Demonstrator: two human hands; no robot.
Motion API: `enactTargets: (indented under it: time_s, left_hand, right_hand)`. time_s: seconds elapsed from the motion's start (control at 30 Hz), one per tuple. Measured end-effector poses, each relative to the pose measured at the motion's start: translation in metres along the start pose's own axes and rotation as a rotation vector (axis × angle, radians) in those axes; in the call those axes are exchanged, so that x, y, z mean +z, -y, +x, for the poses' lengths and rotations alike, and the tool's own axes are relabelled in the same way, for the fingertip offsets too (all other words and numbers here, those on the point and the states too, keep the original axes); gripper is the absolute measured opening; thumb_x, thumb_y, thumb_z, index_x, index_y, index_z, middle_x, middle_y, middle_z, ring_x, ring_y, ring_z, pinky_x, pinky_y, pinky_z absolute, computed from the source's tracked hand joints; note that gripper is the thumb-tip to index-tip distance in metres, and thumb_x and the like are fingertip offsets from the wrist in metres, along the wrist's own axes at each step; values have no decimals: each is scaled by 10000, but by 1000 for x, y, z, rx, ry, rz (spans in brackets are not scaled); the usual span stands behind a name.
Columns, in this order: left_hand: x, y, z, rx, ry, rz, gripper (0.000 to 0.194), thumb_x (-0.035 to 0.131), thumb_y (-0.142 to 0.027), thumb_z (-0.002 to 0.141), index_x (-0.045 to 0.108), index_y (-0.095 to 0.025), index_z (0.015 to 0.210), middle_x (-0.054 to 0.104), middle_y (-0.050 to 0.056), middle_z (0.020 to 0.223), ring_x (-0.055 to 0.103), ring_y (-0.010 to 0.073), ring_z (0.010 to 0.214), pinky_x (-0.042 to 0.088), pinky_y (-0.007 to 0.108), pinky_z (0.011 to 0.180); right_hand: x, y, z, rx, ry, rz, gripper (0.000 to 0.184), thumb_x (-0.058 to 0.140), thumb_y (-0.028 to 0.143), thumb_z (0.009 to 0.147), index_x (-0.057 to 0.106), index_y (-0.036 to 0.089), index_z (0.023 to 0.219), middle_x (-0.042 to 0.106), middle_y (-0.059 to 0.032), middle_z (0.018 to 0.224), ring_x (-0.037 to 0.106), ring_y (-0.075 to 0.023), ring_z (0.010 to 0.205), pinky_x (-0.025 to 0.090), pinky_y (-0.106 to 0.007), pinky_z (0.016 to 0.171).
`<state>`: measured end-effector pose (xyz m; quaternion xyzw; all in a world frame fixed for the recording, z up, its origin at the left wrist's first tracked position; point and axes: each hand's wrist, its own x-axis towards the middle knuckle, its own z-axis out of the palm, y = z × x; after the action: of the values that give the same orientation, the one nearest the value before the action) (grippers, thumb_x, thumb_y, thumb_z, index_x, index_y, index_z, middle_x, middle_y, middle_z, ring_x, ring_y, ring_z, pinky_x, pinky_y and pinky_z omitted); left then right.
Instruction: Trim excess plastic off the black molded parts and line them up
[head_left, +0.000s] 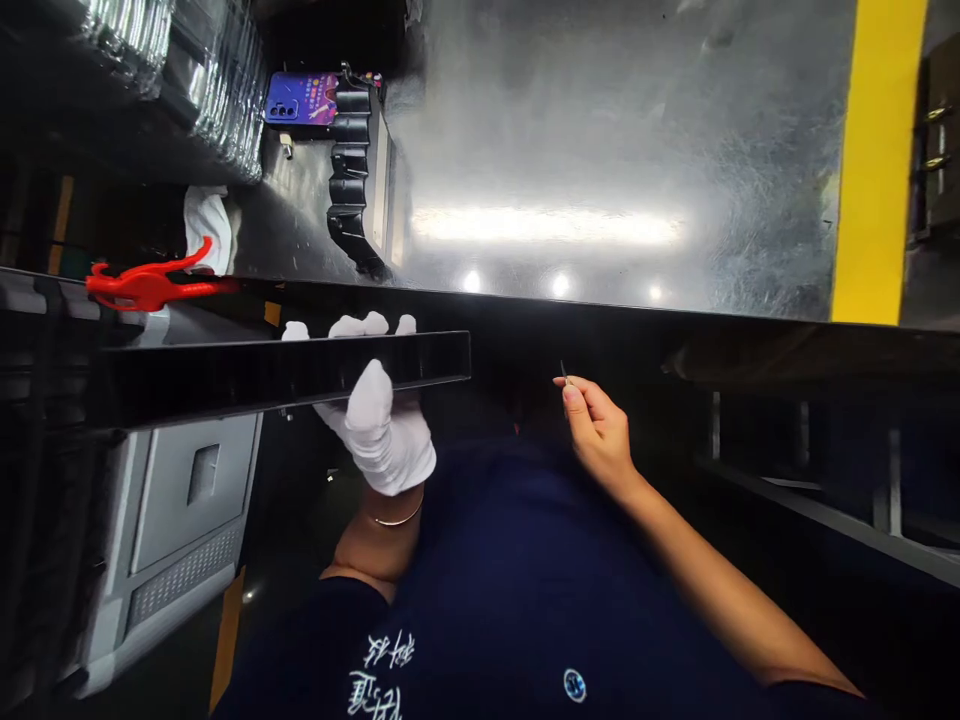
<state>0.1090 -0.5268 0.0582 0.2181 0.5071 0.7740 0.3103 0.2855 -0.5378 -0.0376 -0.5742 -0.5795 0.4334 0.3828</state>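
My left hand (386, 430) wears a white glove and is closed around a long, shallow black plastic part (435, 360). The thumb lies on the near side, and the fingertips show over the far edge. This part sits just short of the metal table's front edge and runs off to the left into shadow. My right hand (600, 430) is bare, apart from the black part and to its right. Between its thumb and forefinger is pinched a small, thin blade-like piece (563, 372) with its tip pointing away from me; its exact kind is too small to tell.
On the metal table (600, 130) lie a wavy-edged black plastic part (351, 180) and a purple phone (300, 98). Stacked plastic-wrapped parts (217, 80) stand far left. Red-handled pliers (150, 287) and a white cloth (208, 225) are at the edge; a grey machine (195, 500) stands below.
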Motion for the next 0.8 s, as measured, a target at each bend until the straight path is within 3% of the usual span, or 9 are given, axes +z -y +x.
enactTargets:
  time_s: [0.17,0.3,0.4,0.6,0.8]
  left_hand:
    - [-4,10,-5,-241,-4,3,517,700,-275,765,547,-373,1249,606,-29,1277,527,251,1272,506,463,1019]
    - [-8,21,-14,-254,60,-13,550,713,-268,761,538,-376,1271,591,-18,1323,534,262,1270,499,468,1023]
    - [-10,21,-15,-232,106,18,569,727,-298,750,535,-379,1280,583,-15,1342,530,265,1276,483,467,1040]
    - [-10,17,-15,-197,121,61,557,719,-344,759,527,-382,1281,570,-18,1354,535,259,1268,489,454,1035]
    - [-9,17,-15,-193,117,56,552,747,-372,736,553,-359,1253,571,-1,1337,538,263,1260,500,450,1019]
  right_hand:
    - [-10,30,2,-300,171,3,170,541,263,924,596,216,1078,613,7,746,528,-94,539,459,-228,517]
    - [-11,52,8,-471,293,-4,135,555,187,911,627,213,1022,635,-19,766,578,-119,645,489,-254,591]
    - [-10,54,9,-515,263,-22,179,566,160,898,642,216,1051,653,-36,779,605,-147,715,516,-289,637]
    - [-7,54,4,-572,137,-14,240,631,110,842,664,207,1059,652,-47,785,608,-148,688,526,-288,589]
    - [-8,58,4,-521,143,25,216,627,118,844,688,209,1030,659,-43,758,613,-148,667,523,-283,556]
